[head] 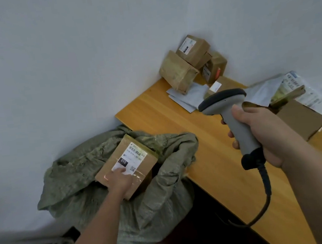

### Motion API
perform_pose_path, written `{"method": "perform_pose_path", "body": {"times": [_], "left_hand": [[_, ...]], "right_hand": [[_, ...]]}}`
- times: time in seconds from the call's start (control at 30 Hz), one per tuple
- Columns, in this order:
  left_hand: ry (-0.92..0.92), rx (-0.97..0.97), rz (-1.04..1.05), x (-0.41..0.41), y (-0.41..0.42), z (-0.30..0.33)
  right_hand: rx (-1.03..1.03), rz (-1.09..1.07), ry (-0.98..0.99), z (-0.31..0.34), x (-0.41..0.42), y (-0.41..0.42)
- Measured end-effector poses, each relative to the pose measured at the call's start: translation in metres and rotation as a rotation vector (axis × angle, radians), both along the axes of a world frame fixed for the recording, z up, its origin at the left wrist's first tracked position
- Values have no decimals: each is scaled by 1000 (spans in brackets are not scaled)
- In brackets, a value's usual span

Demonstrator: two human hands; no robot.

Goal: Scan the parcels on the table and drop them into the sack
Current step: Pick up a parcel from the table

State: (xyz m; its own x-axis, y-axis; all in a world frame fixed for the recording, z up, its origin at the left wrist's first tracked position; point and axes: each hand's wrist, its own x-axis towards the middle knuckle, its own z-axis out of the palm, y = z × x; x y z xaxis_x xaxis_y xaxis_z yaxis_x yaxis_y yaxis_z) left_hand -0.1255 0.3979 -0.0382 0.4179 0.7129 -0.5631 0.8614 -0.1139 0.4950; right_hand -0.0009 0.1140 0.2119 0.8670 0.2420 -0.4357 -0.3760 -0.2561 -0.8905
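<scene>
Two bare hands are at work, one low at centre left of the frame and one at centre right. The left hand (120, 180) grips a brown cardboard parcel (128, 165) by its near edge, thumb laid flat across the white shipping label (129, 159); the other fingers are tucked under the box where I cannot see them. That parcel sits label-up right over the open mouth of the green woven sack (145, 207), which slumps on the floor against the left end of the wooden table (209, 156).

The right hand (262, 131) has its fingers curled tight round the grey handle of a barcode scanner (232, 112), held above the tabletop with its dark head toward the upper middle of the frame. A black cable (266, 194) hangs from the handle's base and loops down over the table.

More parcels wait farther back: a pile of brown boxes (191, 63) stacked against the wall at upper centre, some pale mailer bags (189, 97) lying flat just in front of them, and a flat brown box (303, 120) at the right edge beside the scanner hand.
</scene>
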Motion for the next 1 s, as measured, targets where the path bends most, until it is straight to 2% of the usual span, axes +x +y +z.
{"method": "perform_pose_path", "body": {"times": [0.1, 0.27, 0.43, 0.63, 0.8, 1.0], "left_hand": [[3, 129, -109, 18, -18, 13], [-197, 327, -378, 81, -77, 54], [-371, 404, -674, 147, -174, 87], [-545, 435, -1043, 193, -316, 107], [-620, 431, -1241, 217, -452, 112], [-498, 344, -1571, 224, -639, 94]], "right_hand": [[20, -68, 5, -3, 4, -15], [16, -214, -18, -2, 10, -62], [56, -439, -70, 1, 10, -143], [120, -775, -95, 1, 3, -273], [161, -1028, -112, -11, -5, -399], [131, -1209, -82, -42, -19, -545]]}}
